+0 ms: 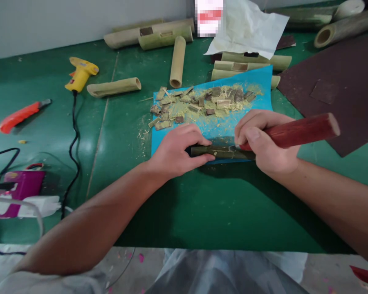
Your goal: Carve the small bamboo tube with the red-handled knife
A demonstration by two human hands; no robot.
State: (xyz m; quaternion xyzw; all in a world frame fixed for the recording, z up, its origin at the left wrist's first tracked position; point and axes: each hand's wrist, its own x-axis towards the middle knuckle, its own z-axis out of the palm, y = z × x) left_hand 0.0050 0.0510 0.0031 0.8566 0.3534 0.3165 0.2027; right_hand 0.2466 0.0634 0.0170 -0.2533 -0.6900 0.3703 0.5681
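Observation:
A dark piece of bamboo (222,152) lies lengthwise on the near edge of a blue sheet (202,132). My left hand (180,149) is closed around its left end, thumb on the near side and fingers on the far side. My right hand (266,141) grips a carving tool with a thick red wooden handle (306,130), which slants up to the right. The tool's short metal tip meets the top of the bamboo near its middle; most of the blade is hidden. Bamboo chips (199,102) and sawdust cover the far part of the sheet.
A yellow glue gun (81,74), an orange utility knife (21,116) and a purple power box (26,185) with cables are at left. Cut bamboo pieces (178,61) lie toward the back. White paper (248,28) and a dark brown sheet (331,90) are at right.

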